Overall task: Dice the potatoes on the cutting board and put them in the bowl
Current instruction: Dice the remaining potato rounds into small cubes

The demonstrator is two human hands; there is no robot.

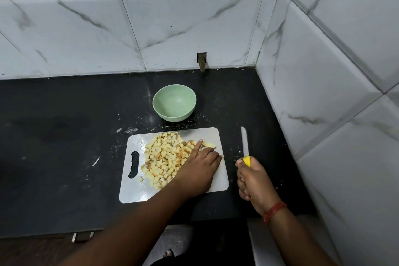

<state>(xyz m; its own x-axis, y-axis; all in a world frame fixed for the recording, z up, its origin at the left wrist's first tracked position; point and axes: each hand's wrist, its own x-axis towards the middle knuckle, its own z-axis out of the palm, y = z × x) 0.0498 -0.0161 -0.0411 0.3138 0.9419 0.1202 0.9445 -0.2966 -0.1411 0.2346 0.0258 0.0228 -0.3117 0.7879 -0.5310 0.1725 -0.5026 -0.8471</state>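
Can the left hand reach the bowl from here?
Probably yes: the left hand lies on the dice, and the empty bowl sits just beyond the board, with nothing between.

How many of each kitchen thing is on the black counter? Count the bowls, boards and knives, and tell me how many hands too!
Bowls: 1, the green bowl, with nothing in it
Cutting boards: 1, the white cutting board under the potato cubes
Knives: 1, the yellow-handled knife
Hands: 2, the left hand and the right hand
Total: 5

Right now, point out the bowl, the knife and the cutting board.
bowl (174, 101): head view, inside bottom.
knife (244, 142): head view, mid-blade.
cutting board (220, 181): head view, bare right corner.
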